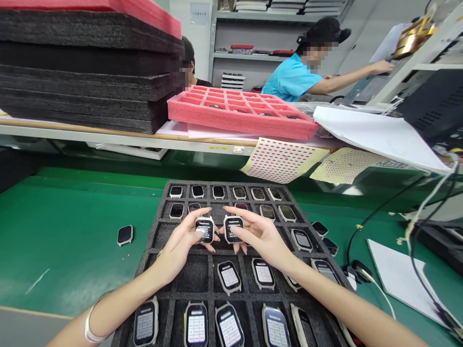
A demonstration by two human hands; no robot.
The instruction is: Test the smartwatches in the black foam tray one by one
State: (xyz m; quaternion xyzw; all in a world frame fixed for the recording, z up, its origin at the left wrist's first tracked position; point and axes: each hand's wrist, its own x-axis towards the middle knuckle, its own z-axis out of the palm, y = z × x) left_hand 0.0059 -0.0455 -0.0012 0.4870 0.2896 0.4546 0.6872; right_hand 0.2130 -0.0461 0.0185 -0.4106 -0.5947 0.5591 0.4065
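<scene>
My left hand (pixel 184 236) holds a smartwatch case (pixel 205 230) without a strap, its lit screen showing a text list and the thumb resting on the glass. A second such smartwatch (pixel 233 228) is in my right hand (pixel 262 233), also lit with a list, with the thumb on its screen. Both are held side by side above a black foam tray (pixel 191 273) divided into compartments. Rows of similar watches lie in it: the far ones have dark screens, while nearer ones, such as one watch (pixel 229 276), show a light grid. My forearms hide part of the tray.
A loose watch (pixel 125 234) lies on the green mat (pixel 83 207) at left; two more lie right of the tray. Cables (pixel 369 207) and white paper (pixel 405 274) are at right. The shelf bears stacked black foam trays (pixel 79 72) and a pink tray (pixel 238 115). Two people sit beyond.
</scene>
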